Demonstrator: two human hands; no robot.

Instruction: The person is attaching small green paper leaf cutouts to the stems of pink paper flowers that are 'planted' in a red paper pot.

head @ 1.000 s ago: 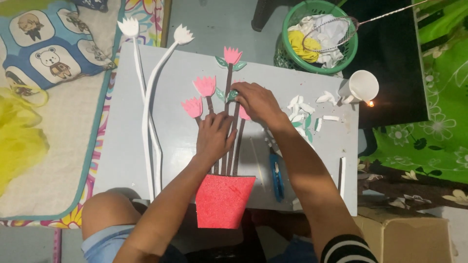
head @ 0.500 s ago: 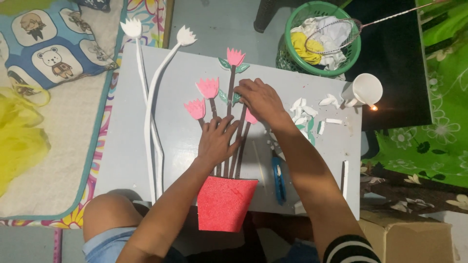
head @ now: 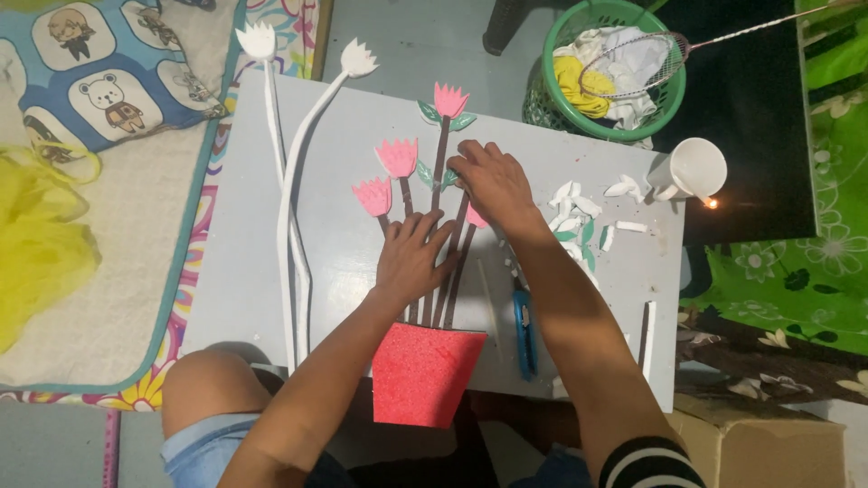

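A grey board [head: 271, 235] carries a craft picture: pink paper tulips [head: 398, 155] with green leaves on dark brown stems [head: 440, 167], rising from a red foam pot [head: 425, 372]. My left hand [head: 411, 258] lies flat, fingers spread, pressing the stems just above the pot. My right hand [head: 493, 181] rests palm down on the upper right stems beside a partly hidden pink flower [head: 476, 217], fingertips near a green leaf. Neither hand holds anything loose.
Two long white foam flowers [head: 289, 208] lie on the board's left side. White and green cut scraps [head: 579, 203], a white cup [head: 698, 167], a blue cutter [head: 524, 330] and a dark strip [head: 646, 339] sit on the right. A green basket [head: 615, 72] stands behind.
Both hands stay pressed on the stems; my right hand has shifted only slightly along the upper stems. The flowers and pot have not moved.
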